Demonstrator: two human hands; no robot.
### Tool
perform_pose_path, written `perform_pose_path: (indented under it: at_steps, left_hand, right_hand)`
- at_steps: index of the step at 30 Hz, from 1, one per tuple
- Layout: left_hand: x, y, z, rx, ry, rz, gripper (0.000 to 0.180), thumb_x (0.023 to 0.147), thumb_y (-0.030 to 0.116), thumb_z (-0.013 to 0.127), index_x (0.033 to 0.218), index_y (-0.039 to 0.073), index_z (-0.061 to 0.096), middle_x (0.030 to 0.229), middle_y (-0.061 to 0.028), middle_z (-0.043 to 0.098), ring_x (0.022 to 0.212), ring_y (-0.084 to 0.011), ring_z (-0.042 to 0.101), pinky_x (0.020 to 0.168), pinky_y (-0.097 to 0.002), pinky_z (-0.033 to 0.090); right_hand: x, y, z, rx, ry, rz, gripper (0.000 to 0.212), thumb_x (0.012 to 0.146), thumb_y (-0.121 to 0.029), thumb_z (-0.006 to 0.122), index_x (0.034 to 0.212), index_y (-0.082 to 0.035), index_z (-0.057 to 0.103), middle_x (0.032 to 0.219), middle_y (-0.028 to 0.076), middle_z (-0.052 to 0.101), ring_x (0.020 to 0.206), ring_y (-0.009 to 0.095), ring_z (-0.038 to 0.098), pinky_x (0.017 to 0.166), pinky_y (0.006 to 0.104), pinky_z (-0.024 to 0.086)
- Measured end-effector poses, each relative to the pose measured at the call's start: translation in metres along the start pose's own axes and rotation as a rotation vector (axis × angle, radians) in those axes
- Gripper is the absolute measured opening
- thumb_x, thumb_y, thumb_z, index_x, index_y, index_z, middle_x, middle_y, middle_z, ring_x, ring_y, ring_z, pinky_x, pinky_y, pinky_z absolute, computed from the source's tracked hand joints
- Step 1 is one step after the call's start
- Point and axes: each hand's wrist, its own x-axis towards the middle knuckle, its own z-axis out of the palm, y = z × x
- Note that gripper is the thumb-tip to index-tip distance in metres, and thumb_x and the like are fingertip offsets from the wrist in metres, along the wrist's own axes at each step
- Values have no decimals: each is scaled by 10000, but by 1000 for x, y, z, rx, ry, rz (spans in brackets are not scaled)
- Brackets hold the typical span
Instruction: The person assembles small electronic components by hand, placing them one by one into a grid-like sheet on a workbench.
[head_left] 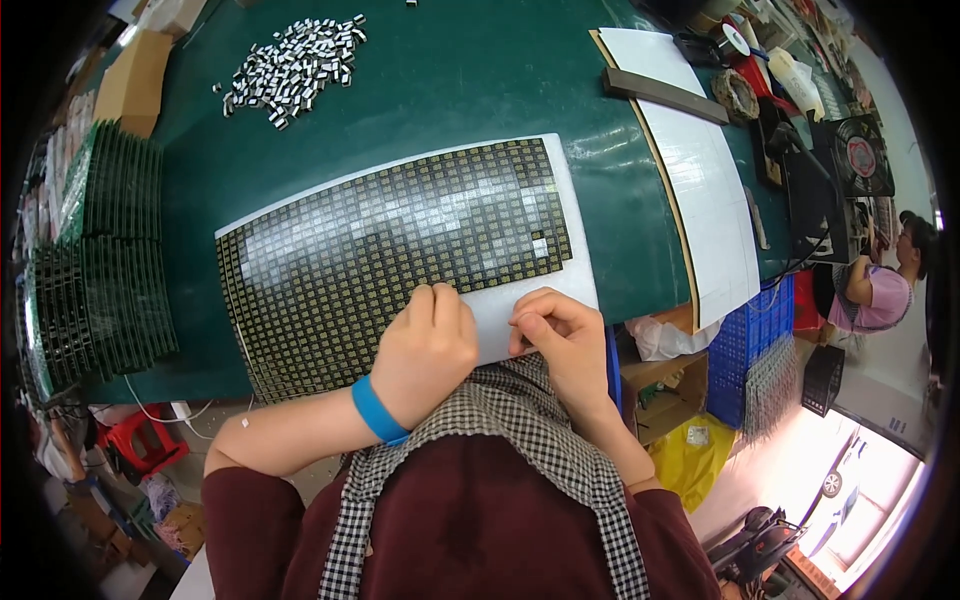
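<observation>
Passable middle, crowded sides
From my remote seat I see a hand's way over the green table [440,85] between the pile of metal bits [298,68] and the sheet of small boards [390,220], and another right of the sheet; stacked green panels [115,190] wall off the left, a dark bar [665,94] juts past the white board [705,190], and the left hand [430,345] and right hand [568,345] obstruct the near edge, a gap between them

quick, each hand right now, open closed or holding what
Left hand: fingers bunched by the grid of small squares; grip hidden, cannot tell.
Right hand: fingers curled; cannot tell if it holds anything.
</observation>
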Motion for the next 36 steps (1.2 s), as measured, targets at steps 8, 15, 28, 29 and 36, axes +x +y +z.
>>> perform_pose_path:
  at_steps: [8,15,28,29,36]
  left_hand:
    - [5,-18,-12,-206,-138,-21,184,634,-6,591,817,-25,593,768,-89,543,735,-167,571,570,-233,494]
    - [-3,-19,-3,-2194,-658,-744,213,795,-27,542,993,-65,611,879,-107,644,765,-140,619,721,-247,503]
    - [-6,-25,2,-2202,-595,-740,180,818,-6,545,968,-55,630,844,-85,638,746,-118,601,708,-226,497]
    - [-5,-26,0,-2188,-578,-754,182,819,-5,544,971,-56,630,843,-83,637,745,-115,601,709,-224,498]
    - [-4,-27,0,-2186,-575,-743,196,828,-6,531,991,-55,626,878,-90,634,739,-110,600,711,-221,504]
  right_hand:
    - [-7,-2,6,-39,58,11,186,777,-9,655,951,29,604,814,58,605,685,106,595,604,209,489]
    - [-8,0,6,-773,-4,-831,407,648,-79,780,1001,-24,584,768,76,651,653,150,621,521,222,472]
    - [-8,-9,8,-807,-97,-734,225,669,-45,739,873,-22,645,884,89,616,703,166,628,575,238,510]
    - [-9,-12,7,-835,-122,-680,213,687,-32,722,884,-22,639,893,85,603,726,176,636,587,244,521]
    - [-11,-18,7,-869,-48,-569,207,692,18,692,886,-36,641,871,71,616,733,183,632,611,260,520]
